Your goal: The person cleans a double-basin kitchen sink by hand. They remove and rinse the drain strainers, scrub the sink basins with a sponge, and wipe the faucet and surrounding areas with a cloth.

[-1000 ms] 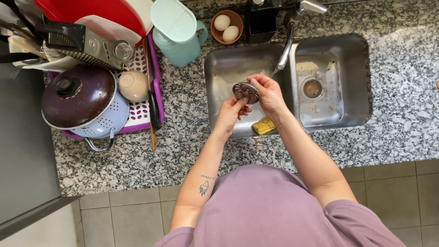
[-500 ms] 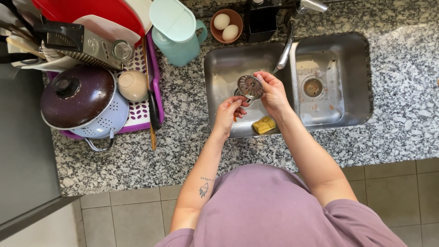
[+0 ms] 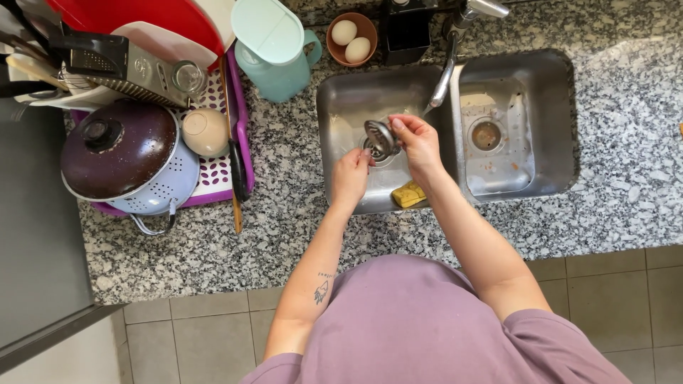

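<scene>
My right hand point(image 3: 420, 142) pinches the rim of a round metal sink strainer point(image 3: 379, 135) between thumb and fingertips, holding it tilted over the left basin of the double steel sink point(image 3: 562, 114). My left hand point(image 3: 350, 174) comes up from below, its fingers closed on the strainer's lower edge, so both hands grip the same small piece. The strainer hangs just above the left basin's drain, under the end of the faucet spout point(image 3: 442, 78).

A yellow sponge point(image 3: 409, 193) lies on the basin floor near the front wall, just beside my right wrist. The right basin holds only its own drain point(image 3: 486, 135), with some brown residue around it.

Behind the sink, on the speckled granite counter point(image 3: 284, 235), stand a pale green pitcher point(image 3: 274, 50) and a brown bowl point(image 3: 353, 35) with two eggs. Well to the left, a purple drying rack point(image 3: 238, 107) carries a colander point(image 3: 160, 192) topped by a dark pot lid point(image 3: 117, 149), a box grater point(image 3: 121, 71) and a red board point(image 3: 149, 14).
</scene>
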